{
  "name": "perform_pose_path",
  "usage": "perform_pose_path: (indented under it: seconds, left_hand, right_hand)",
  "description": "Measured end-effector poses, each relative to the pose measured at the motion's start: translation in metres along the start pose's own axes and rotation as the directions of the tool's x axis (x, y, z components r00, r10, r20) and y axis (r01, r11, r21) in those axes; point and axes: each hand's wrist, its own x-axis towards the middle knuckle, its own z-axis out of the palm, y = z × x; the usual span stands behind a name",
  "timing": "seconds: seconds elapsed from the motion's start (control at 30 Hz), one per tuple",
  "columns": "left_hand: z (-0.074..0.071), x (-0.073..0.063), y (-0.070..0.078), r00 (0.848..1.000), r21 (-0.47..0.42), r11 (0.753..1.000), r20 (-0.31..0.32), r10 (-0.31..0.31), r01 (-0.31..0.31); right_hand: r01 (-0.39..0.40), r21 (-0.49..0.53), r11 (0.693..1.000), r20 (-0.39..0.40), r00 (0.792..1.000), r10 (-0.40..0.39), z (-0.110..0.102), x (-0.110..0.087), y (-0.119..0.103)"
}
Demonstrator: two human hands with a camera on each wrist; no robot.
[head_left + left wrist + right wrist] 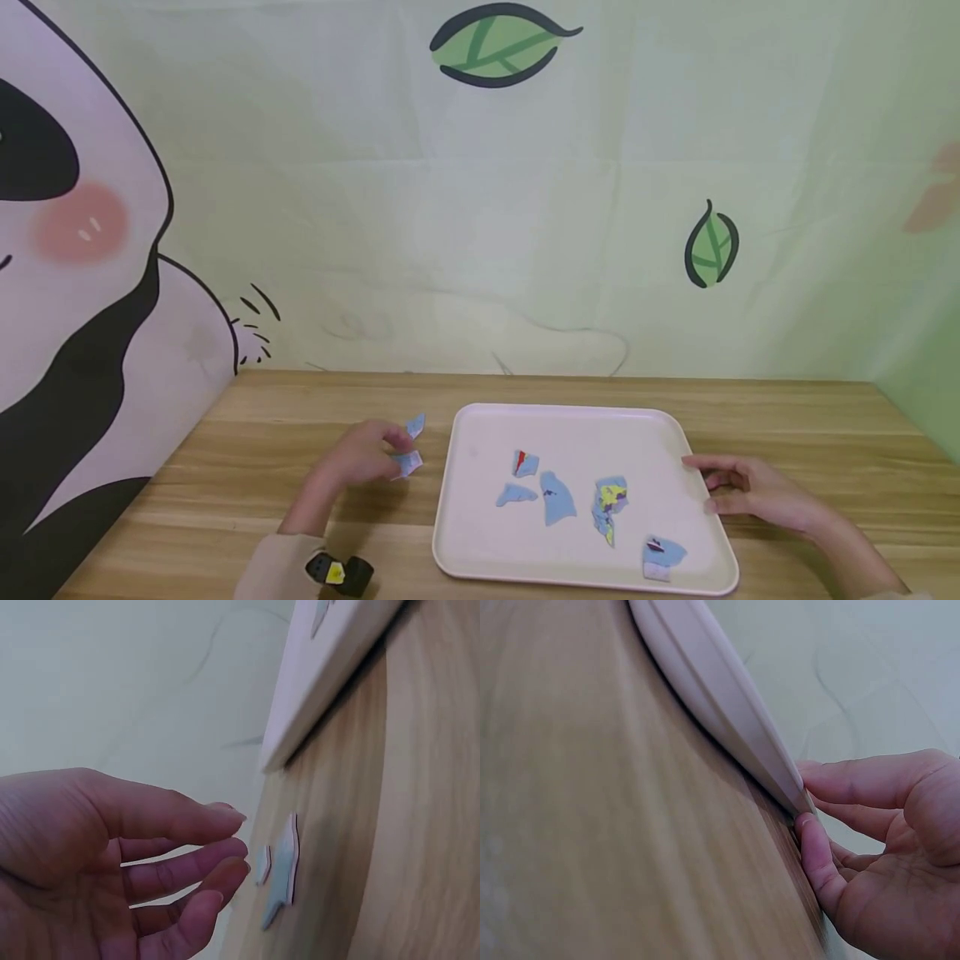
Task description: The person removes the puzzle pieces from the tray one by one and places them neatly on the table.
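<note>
My left hand (366, 454) hovers over the table just left of the tray, fingers loosely bent. In the left wrist view nothing sits between its thumb and fingertips. Beside those fingertips are two light-blue puzzle pieces, one farther back (416, 426) and one nearer (408, 464). On the white tray (480, 546) lie a piece with a red patch (527, 463), a small blue piece (516, 495), a larger blue piece (557, 500), a yellow-and-blue cluster (610, 504) and a blue-and-white piece (663, 557). My right hand (742, 490) pinches the tray's right rim between thumb and finger.
The wooden table (300, 400) reaches back to a pale green backdrop (525, 250) printed with leaves and a panda (90, 333). A black-and-yellow device (337, 573) is strapped at the left wrist.
</note>
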Motion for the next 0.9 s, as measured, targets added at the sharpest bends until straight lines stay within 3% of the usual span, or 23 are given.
perform_pose_path:
  seconds: [0.2, 0.37, 0.63, 0.9]
  left_hand:
    - [0.005, -0.002, 0.016, 0.993, -0.065, 0.991, 0.036, 0.116, -0.114]
    - [0.018, -0.002, 0.030, 0.974, -0.117, 0.971, 0.071, 0.216, -0.207]
    - [0.042, -0.004, 0.044, 0.961, -0.269, 0.937, 0.102, 0.257, -0.222]
    - [0.065, -0.002, 0.055, 0.951, -0.245, 0.936, 0.116, 0.286, -0.251]
  right_hand:
    - [0.001, 0.003, 1.000, -0.003, 1.000, -0.001, 0.000, 0.000, 0.000]
    - [0.001, 0.005, 1.000, -0.002, 1.000, -0.001, 0.000, 0.000, 0.001]
    - [0.000, 0.015, 1.000, 0.005, 1.000, 0.000, 0.000, -0.001, -0.001]
    - [0.002, -0.016, 1.000, 0.003, 1.000, -0.002, -0.001, -0.003, -0.002]
